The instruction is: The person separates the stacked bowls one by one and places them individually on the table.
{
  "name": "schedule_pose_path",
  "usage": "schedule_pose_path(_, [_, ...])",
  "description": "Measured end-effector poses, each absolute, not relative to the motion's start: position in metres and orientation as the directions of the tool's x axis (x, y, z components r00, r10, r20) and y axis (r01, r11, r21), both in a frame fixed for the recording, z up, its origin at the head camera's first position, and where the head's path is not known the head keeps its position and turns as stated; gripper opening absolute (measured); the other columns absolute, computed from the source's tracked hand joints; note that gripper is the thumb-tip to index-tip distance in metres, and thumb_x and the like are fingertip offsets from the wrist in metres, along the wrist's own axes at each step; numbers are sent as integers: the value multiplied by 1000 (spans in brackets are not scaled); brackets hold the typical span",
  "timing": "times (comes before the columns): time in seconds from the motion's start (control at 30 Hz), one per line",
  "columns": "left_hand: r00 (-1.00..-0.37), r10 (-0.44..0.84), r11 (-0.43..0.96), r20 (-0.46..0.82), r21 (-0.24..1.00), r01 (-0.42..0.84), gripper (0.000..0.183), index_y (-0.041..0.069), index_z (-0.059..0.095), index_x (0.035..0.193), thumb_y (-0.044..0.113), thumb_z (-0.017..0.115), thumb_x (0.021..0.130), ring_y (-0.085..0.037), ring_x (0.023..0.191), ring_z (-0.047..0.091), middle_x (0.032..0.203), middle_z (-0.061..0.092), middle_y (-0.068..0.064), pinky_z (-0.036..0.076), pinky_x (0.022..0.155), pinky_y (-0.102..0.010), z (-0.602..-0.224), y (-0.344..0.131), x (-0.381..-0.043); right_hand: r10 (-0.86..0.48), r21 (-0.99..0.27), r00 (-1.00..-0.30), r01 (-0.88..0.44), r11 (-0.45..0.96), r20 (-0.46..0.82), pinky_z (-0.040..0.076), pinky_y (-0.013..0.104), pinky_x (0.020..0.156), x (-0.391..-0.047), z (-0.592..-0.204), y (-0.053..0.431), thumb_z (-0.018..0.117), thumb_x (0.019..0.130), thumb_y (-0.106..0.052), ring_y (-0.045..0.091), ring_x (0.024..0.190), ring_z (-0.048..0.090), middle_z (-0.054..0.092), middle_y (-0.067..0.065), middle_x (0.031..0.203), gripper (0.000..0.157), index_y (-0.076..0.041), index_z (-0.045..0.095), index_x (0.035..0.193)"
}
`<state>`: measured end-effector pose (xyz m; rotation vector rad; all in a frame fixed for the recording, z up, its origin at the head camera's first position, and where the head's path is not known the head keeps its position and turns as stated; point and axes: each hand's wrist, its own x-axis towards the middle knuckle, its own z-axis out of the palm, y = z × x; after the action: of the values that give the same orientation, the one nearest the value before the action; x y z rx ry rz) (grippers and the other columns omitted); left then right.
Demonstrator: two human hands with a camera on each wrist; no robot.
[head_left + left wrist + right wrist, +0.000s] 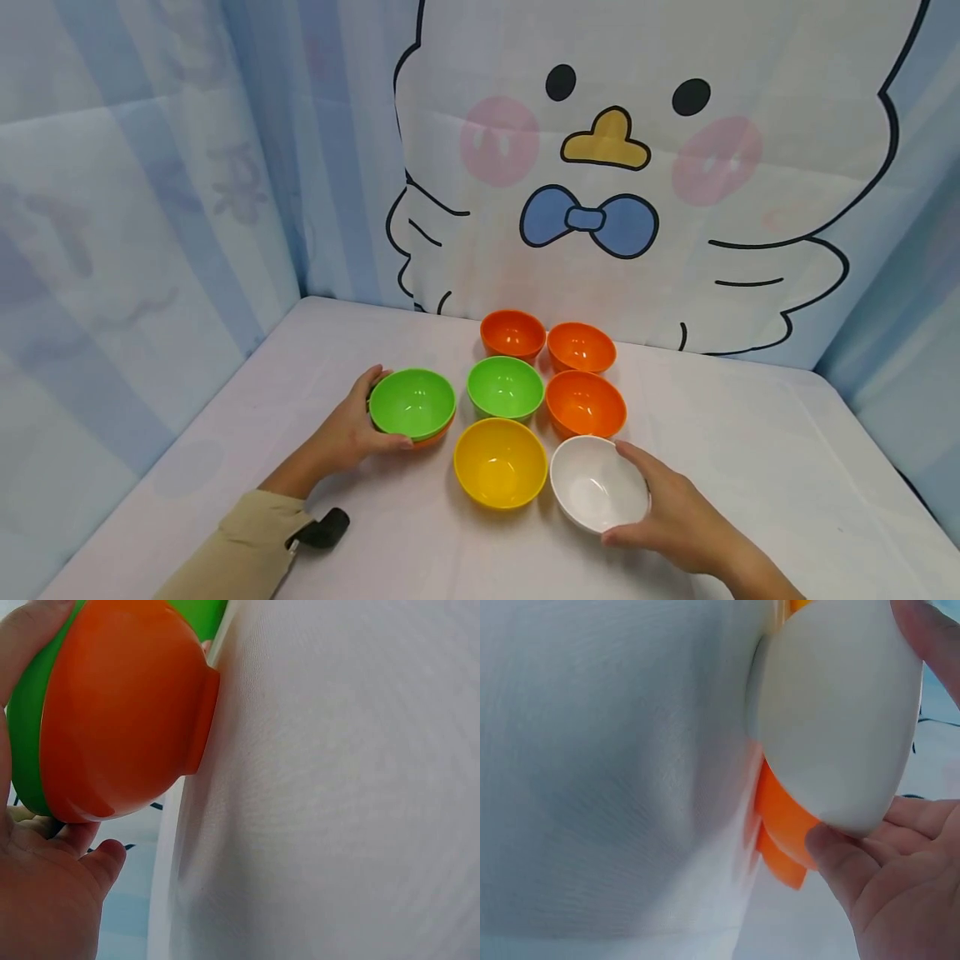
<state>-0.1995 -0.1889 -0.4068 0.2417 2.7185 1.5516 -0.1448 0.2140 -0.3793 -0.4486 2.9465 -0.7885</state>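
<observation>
My left hand grips a green bowl nested inside an orange bowl, thumb at the near rim and fingers round the far left side. In the left wrist view the orange bowl's foot is close over the white cloth. My right hand holds a white bowl by its right side, with the thumb at the near rim and a finger at the far rim. Just left of the white bowl stands a yellow bowl. A second green bowl sits behind the yellow one.
Three orange bowls stand toward the back: one behind the white bowl, and two near the back edge. A white cloth covers the table. Printed curtains close in the back and sides. A black object juts from the left sleeve.
</observation>
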Motion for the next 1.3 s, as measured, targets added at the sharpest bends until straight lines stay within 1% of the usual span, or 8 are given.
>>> schedule_pose_path(0.23, [-987, 140, 509, 78, 849, 139, 120, 5, 7, 141, 44, 82, 55, -28, 124, 30, 142, 24, -10, 25, 101, -47, -407, -189, -199, -306, -491, -952, -262, 831, -8, 40, 46, 89, -145, -379, 215, 74, 52, -62, 26, 110, 46, 43, 10, 132, 108, -7, 33, 136])
schedule_pose_path(0.43, [-986, 151, 509, 75, 849, 143, 119, 6, 8, 141, 44, 82, 56, -28, 124, 30, 142, 23, -11, 26, 100, -47, -406, -190, -198, -354, -499, -935, -325, 804, 39, 36, 50, 92, -145, -380, 216, 75, 53, -59, 29, 118, 40, 35, 12, 137, 110, -4, 29, 137])
schedule_pose_path(0.63, [-979, 187, 529, 79, 832, 168, 122, 5, 4, 142, 44, 81, 56, -30, 127, 26, 144, 18, -13, 22, 101, -49, -407, -193, -199, -393, -492, -914, -389, 779, 100, 37, 53, 89, -149, -363, 206, 74, 56, -60, 29, 118, 39, 32, 9, 139, 106, -10, 27, 138])
schedule_pose_path(0.77, [-977, 208, 533, 42, 833, 149, 126, 5, -1, 142, 43, 82, 55, -31, 128, 23, 145, 15, -15, 20, 101, -51, -408, -194, -199, -464, -506, -879, -449, 736, 105, 38, 50, 90, -160, -342, 184, 74, 58, -58, 25, 118, 40, 32, 4, 139, 104, -14, 26, 139])
schedule_pose_path(1.0, [-985, 174, 547, 21, 830, 114, 125, 5, 2, 142, 43, 83, 54, -32, 125, 29, 140, 26, -18, 23, 100, -51, -408, -195, -198, -624, -522, -764, -603, 603, 163, 34, 42, 96, -195, -316, 119, 71, 59, -61, 12, 123, 32, 26, -9, 141, 104, -21, 20, 141])
schedule_pose_path(1.03, [-984, 175, 543, 22, 832, 115, 125, 5, 2, 142, 42, 83, 55, -32, 125, 30, 140, 27, -18, 23, 100, -51, -408, -195, -198, -634, -511, -758, -609, 606, 153, 30, 42, 99, -201, -316, 109, 70, 59, -63, 10, 123, 31, 26, -10, 140, 104, -22, 20, 141])
schedule_pose_path(1.23, [-984, 175, 540, 16, 835, 109, 124, 4, 3, 142, 44, 82, 55, -31, 125, 30, 139, 27, -17, 23, 100, -51, -409, -195, -199, -661, -457, -749, -601, 655, 38, 28, 41, 100, -229, -327, 63, 70, 62, -60, 13, 122, 34, 31, -4, 140, 101, -19, 22, 141])
schedule_pose_path(1.3, [-985, 171, 551, 13, 828, 107, 124, 5, 3, 142, 45, 82, 55, -31, 124, 31, 139, 28, -16, 24, 100, -51, -409, -195, -199, -679, -442, -734, -611, 656, 8, 33, 37, 98, -234, -329, 52, 70, 63, -59, 15, 121, 36, 33, -2, 139, 100, -17, 24, 141])
